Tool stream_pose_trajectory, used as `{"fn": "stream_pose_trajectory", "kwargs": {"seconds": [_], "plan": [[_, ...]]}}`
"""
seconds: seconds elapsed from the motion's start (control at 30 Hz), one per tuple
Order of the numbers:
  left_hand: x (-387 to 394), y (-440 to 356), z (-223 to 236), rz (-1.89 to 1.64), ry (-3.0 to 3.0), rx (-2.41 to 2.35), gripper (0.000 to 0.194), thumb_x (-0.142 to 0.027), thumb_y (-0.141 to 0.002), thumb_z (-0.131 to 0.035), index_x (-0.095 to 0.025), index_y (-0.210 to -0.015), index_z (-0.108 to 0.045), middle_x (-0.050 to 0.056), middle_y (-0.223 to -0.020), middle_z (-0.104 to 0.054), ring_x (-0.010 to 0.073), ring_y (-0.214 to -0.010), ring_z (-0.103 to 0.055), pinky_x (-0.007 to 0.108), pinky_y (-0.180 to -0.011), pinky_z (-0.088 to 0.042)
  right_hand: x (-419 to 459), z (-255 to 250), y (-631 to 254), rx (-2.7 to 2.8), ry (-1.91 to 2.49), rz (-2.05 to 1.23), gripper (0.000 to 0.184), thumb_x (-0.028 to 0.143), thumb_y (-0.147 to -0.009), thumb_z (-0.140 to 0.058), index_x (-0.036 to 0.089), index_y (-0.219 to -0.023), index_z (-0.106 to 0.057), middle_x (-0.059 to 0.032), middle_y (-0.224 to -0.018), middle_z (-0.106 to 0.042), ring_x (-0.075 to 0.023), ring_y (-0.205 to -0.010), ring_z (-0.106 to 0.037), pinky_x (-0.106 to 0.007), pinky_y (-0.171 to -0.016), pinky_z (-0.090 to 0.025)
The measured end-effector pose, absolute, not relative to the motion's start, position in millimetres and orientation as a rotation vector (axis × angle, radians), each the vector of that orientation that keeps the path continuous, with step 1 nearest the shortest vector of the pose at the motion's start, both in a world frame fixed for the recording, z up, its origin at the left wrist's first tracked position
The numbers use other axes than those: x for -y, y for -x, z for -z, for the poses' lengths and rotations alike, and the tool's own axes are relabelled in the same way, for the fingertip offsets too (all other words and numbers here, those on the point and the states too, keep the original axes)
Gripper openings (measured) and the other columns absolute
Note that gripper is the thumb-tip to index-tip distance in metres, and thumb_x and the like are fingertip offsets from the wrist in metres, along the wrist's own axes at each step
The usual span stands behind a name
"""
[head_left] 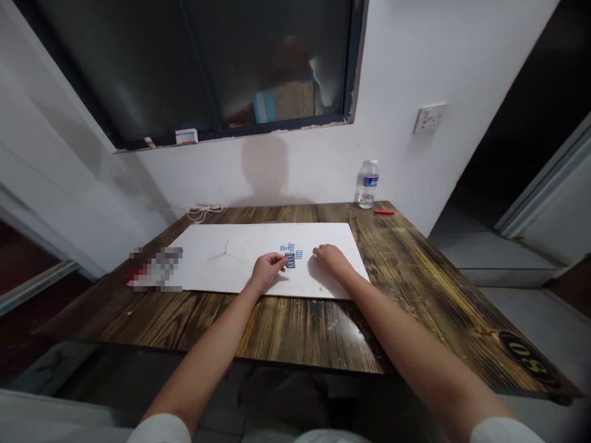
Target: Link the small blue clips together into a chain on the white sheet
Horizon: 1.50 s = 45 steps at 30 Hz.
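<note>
Over the white board [240,280] both my hands are close together. My left hand [268,271] is closed, thumb and fingertips pinching a dark blue piece with a row of slots [290,261]. Beyond it, several small blue outlined pieces or marks [290,247] show on the board; I cannot tell whether they lie loose or are drawn. My right hand [330,257] hovers just to the right of them, fingers curled and closed. Whatever its fingertips hold, if anything, is too small to make out. Thin dark lines [225,253] meet at a point on the board's left half.
The board lies on a dark-grained wooden table [318,335]. At the back stand a water bottle [368,184], a red pen-like stick [384,212] and a bundle of pale cord [203,212]. A blurred-out item [157,269] covers the board's left end. A wall with a window rises behind.
</note>
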<state>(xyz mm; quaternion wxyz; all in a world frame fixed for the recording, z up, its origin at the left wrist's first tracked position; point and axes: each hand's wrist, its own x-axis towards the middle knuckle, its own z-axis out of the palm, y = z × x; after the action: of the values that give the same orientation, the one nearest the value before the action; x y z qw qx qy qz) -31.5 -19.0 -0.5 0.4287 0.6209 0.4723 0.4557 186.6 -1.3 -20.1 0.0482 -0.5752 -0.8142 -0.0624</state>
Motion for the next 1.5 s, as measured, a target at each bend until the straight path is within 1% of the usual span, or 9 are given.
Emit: {"fn": "stream_pose_trajectory", "kwargs": {"seconds": [0.2,0.37,0.5,0.57,0.73,0.87,0.97,1.1,1.5], "plan": [[17.9,32.2,1.3,-1.127,-1.573,-1.196,0.031,-0.043,-0.06,-0.074,-0.014,-0.067,-0.066,0.001,-0.054,-0.061,0.0107,-0.05,-0.051,0.024,-0.049,-0.043,3.7,18.2,-186.2,2.401,1.744,0.15,0.027,0.008,-0.085,-0.043,0.011,-0.104,-0.062,-0.0148,-0.097,-0.065,-0.023,-0.089,-0.06,-0.03,-0.077,-0.039],[17.8,31.6,1.5,-1.129,-1.563,-1.198,0.032,-0.044,-0.06,-0.074,-0.014,-0.067,-0.066,0.001,-0.054,-0.061,0.0107,-0.05,-0.051,0.024,-0.048,-0.043,6.7,17.3,-186.9,2.292,1.695,0.083,0.032,0.011,-0.084,-0.046,0.014,-0.111,-0.061,-0.0135,-0.1,-0.067,-0.0233,-0.092,-0.061,-0.03,-0.079,-0.04],[16.5,32.3,2.8,-1.144,-1.553,-1.197,0.032,-0.045,-0.059,-0.075,-0.015,-0.068,-0.066,0.001,-0.054,-0.061,0.011,-0.05,-0.052,0.024,-0.048,-0.043,7.9,19.5,-185.7,2.136,1.555,-0.055,0.037,0.009,-0.079,-0.051,0.017,-0.114,-0.061,-0.0092,-0.099,-0.069,-0.0209,-0.091,-0.062,-0.028,-0.078,-0.043],[15.6,32.8,3.3,-1.152,-1.548,-1.194,0.033,-0.045,-0.059,-0.075,-0.015,-0.069,-0.066,0.001,-0.054,-0.061,0.0111,-0.05,-0.052,0.024,-0.049,-0.044,7.5,20.3,-183.9,2.02,1.45,-0.19,0.035,0.009,-0.079,-0.052,0.019,-0.11,-0.062,-0.0061,-0.094,-0.071,-0.0187,-0.086,-0.064,-0.027,-0.076,-0.045],[12.8,34.0,5.2,-1.17,-1.541,-1.212,0.035,-0.046,-0.057,-0.076,-0.014,-0.068,-0.067,0.001,-0.055,-0.062,0.0111,-0.051,-0.052,0.024,-0.049,-0.045,5.0,18.4,-176.3,1.719,1.131,-0.565,0.012,0.02,-0.076,-0.063,0.018,-0.087,-0.068,-0.0039,-0.08,-0.072,-0.0161,-0.072,-0.066,-0.027,-0.071,-0.05],[9.7,35.4,9.3,-1.208,-1.525,-1.224,0.035,-0.045,-0.057,-0.076,-0.014,-0.069,-0.068,0.001,-0.059,-0.063,0.011,-0.052,-0.053,0.024,-0.051,-0.046,4.7,13.8,-169.1,1.502,0.935,-0.924,0.026,0.036,-0.067,-0.072,0.017,-0.083,-0.066,-0.0041,-0.073,-0.071,-0.0158,-0.061,-0.064,-0.028,-0.061,-0.051],[8.7,36.5,11.6,-1.214,-1.531,-1.218,0.033,-0.044,-0.058,-0.076,-0.014,-0.069,-0.068,0.002,-0.062,-0.065,0.0115,-0.053,-0.054,0.025,-0.053,-0.047,6.4,11.2,-163.9,1.448,0.864,-1.063,0.033,0.042,-0.06,-0.076,0.016,-0.076,-0.064,-0.0034,-0.067,-0.069,-0.0151,-0.057,-0.063,-0.028,-0.058,-0.051],[10.7,36.9,9.8,-1.176,-1.581,-1.204,0.033,-0.045,-0.059,-0.075,-0.014,-0.069,-0.067,0.002,-0.06,-0.064,0.0128,-0.053,-0.055,0.026,-0.053,-0.047,8.7,12.2,-158.2,1.447,0.858,-1.088,0.034,0.045,-0.058,-0.076,0.016,-0.068,-0.063,-0.0019,-0.061,-0.066,-0.0145,-0.056,-0.062,-0.026,-0.057,-0.049],[17.4,36.3,2.6,-1.05,-1.69,-1.08,0.033,-0.046,-0.063,-0.074,-0.014,-0.069,-0.066,0.002,-0.061,-0.064,0.0126,-0.057,-0.056,0.024,-0.059,-0.043,10.7,19.6,-151.2,1.557,0.954,-1.012,0.032,0.046,-0.064,-0.073,0.016,-0.066,-0.061,0.0002,-0.058,-0.063,-0.0127,-0.051,-0.059,-0.023,-0.052,-0.044]]}}
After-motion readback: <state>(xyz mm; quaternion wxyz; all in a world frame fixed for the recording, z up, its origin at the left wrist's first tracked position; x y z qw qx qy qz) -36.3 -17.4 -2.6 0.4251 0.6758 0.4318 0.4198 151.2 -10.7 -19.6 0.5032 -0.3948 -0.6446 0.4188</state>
